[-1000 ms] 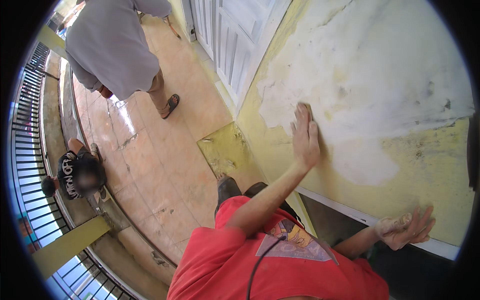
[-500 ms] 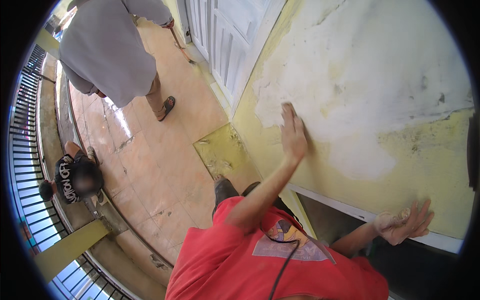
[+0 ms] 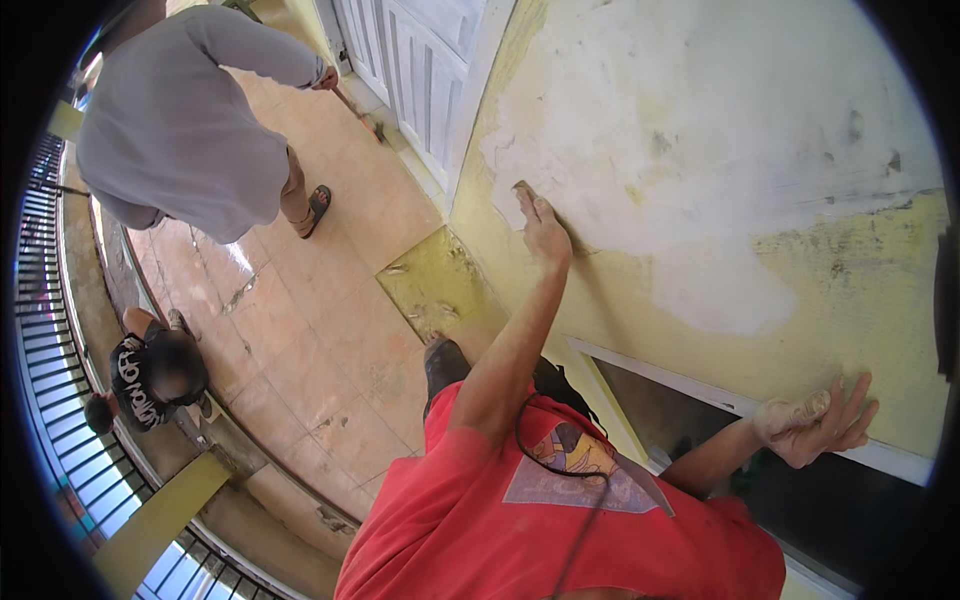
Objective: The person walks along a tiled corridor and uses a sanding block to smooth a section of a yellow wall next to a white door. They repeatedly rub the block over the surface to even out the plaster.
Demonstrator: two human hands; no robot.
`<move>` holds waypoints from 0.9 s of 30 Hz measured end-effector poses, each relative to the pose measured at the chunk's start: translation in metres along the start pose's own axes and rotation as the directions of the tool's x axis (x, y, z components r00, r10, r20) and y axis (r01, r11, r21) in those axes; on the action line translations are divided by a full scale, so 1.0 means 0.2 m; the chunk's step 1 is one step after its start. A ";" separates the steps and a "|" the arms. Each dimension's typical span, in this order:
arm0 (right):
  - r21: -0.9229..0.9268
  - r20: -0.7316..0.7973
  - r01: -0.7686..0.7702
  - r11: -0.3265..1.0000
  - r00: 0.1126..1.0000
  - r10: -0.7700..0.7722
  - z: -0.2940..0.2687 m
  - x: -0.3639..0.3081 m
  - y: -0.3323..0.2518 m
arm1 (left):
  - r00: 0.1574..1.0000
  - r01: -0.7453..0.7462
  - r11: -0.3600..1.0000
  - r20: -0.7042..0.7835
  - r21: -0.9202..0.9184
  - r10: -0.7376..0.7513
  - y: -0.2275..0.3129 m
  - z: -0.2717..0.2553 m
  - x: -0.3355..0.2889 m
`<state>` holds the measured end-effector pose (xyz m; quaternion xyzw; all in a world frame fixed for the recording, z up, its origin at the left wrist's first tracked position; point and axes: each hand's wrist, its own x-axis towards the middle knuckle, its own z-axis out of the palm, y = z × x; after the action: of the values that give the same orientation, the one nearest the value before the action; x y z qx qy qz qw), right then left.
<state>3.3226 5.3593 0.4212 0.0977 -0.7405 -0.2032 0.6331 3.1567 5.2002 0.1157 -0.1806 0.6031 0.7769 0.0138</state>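
My left hand [image 3: 546, 232] is raised against the wall [image 3: 690, 165], which is pale yellow with a broad whitish patch. Between its fingertips shows the end of a small flat brown piece [image 3: 521, 187], pressed at the patch's left edge; its material is unclear. Lower down on the right, my right hand [image 3: 808, 424] is open, its fingers apart and holding nothing. Whitish dust covers its thumb side. It is beside the lower wall, just above the white frame of a dark opening [image 3: 655, 405].
A person in a grey top [image 3: 190, 110] stands at the far left, holding a long-handled tool [image 3: 358, 115] near white panelled doors [image 3: 425, 75]. Another person [image 3: 150, 375] is low down by the black railing [image 3: 65, 350]. A yellow-stained square [image 3: 430, 285] marks the tiled floor.
My left hand has slid left along the wall toward the patch's edge. My right hand has barely moved. The person in grey appears farther left in view.
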 end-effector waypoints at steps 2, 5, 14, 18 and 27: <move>-0.019 -0.009 -0.002 1.000 1.000 0.002 0.00 -0.01 0.02 | 0.999 -0.047 0.999 -0.025 0.003 0.047 0.01 0.03 0.02; -0.055 -0.003 0.011 0.998 1.000 -0.011 -0.03 -0.01 0.03 | 0.968 -0.249 0.965 0.038 0.080 0.247 0.02 0.12 -0.26; -0.052 0.004 0.026 0.998 1.000 -0.026 -0.01 -0.02 0.04 | 0.920 -0.391 0.921 0.007 -0.002 0.391 0.17 0.21 -0.38; -0.022 0.013 0.001 1.000 1.000 -0.001 0.00 0.00 0.02 | 0.975 -0.151 0.966 -0.192 -0.208 0.111 0.10 0.13 -0.03; -0.018 0.025 0.009 1.000 1.000 -0.008 -0.02 0.01 -0.01 | 0.933 -0.356 0.930 -0.084 -0.094 0.349 0.19 0.22 -0.21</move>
<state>3.3256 5.3570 0.4223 0.0926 -0.7460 -0.2138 0.6239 3.1746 5.2398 0.1718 -0.0954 0.5832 0.7916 -0.1554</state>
